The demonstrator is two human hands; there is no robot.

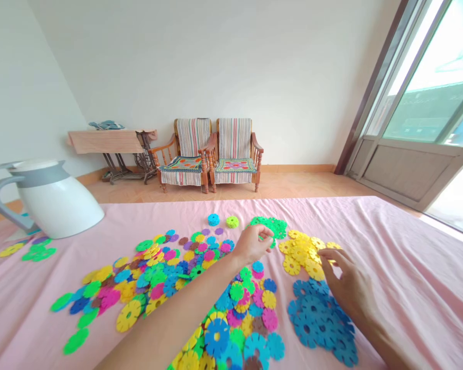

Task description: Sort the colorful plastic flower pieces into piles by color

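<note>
My left hand (254, 242) is over the near edge of a pile of green notched plastic discs (277, 226), its fingers curled together. Whatever they may hold is hidden. At the right edge of a pile of yellow notched discs (299, 249), the thumb and forefinger of my right hand (349, 285) come together; I cannot make out whether a disc is between them. Just below lies a heap of larger blue notched discs (320, 321), partly behind the right hand. My left forearm crosses a wide spread of mixed coloured discs (170, 275).
A blue stack (213, 220) and a lime-green stack (232, 222) of discs stand beyond the mixed spread. A white and grey jug (61, 203) is at the left, with a few discs beside it. Pink cloth (401, 257) covers the table. Two chairs (235, 149) are behind.
</note>
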